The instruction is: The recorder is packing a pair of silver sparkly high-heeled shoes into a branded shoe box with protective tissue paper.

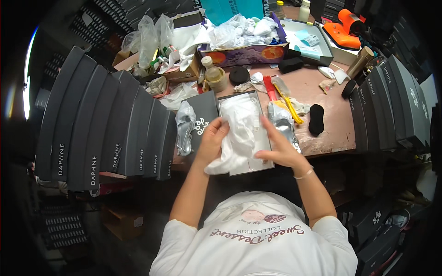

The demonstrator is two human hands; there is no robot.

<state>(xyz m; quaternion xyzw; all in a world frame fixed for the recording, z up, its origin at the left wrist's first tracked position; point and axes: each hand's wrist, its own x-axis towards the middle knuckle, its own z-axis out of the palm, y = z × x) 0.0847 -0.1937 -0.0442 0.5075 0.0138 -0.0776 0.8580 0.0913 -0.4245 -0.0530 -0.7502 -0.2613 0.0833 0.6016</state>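
Note:
In front of me a shoebox (pixel 261 103) with grey edges lies without its lid, with crumpled white tissue paper (pixel 239 124) in it and spilling over its near left corner. My left hand (pixel 214 139) is closed at the paper's left edge, its thumb and fingers pinching it. My right hand (pixel 282 148) is spread at the box's right side, thumb over the box and nothing in its grip. By my left hand, a plastic-wrapped silvery shoe (pixel 185 131) lies against the grey lid (pixel 206 108). Another wrapped shoe (pixel 282 119) sits beyond my right hand, partly hidden.
Grey shoeboxes (pixel 92 124) stand in a row on the left; more (pixel 391 103) stand on the right. A red brush (pixel 270 87), a yellow-handled brush (pixel 290 103) and a black pad (pixel 316 119) lie on the table. Behind are a paper-filled carton (pixel 244 54) and an orange tool (pixel 343 34).

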